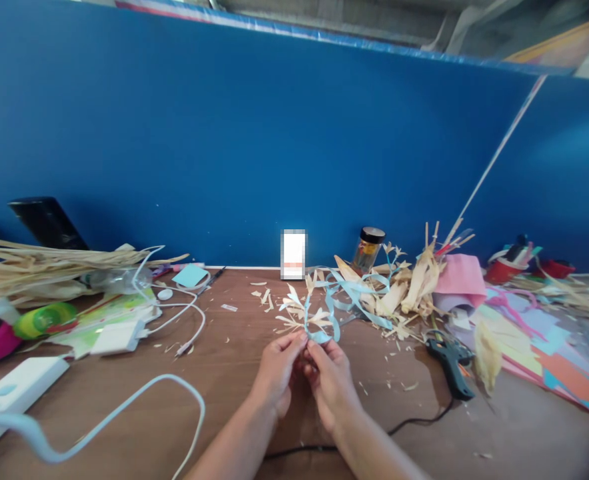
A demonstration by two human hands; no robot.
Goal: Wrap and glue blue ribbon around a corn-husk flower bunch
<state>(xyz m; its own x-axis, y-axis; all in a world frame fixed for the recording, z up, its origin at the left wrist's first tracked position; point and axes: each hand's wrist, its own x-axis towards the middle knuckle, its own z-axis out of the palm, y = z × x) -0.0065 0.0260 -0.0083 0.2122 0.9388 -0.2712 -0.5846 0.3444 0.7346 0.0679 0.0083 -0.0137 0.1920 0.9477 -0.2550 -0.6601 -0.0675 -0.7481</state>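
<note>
In the middle of the head view, my left hand (pixel 276 368) and my right hand (pixel 333 379) meet, fingertips pinched together. Between them they hold a flower stem (pixel 306 313) wrapped in light blue, with pale flowers (pixel 294 298) that look cut from dried husk. A light blue paper strip (pixel 332 312) loops up from my right fingertips towards the pile behind. Both thumbs point forward, and the lower end of the stem is hidden by my fingers.
Dried husks (pixel 422 283), a glass jar (pixel 368 248) and a glue gun (pixel 449 365) with a black cord lie to the right, beside coloured paper sheets (pixel 569 370). Leftward are a white charger (pixel 118 337), cables and a power strip (pixel 17 393). A blue partition (pixel 274 133) rises behind.
</note>
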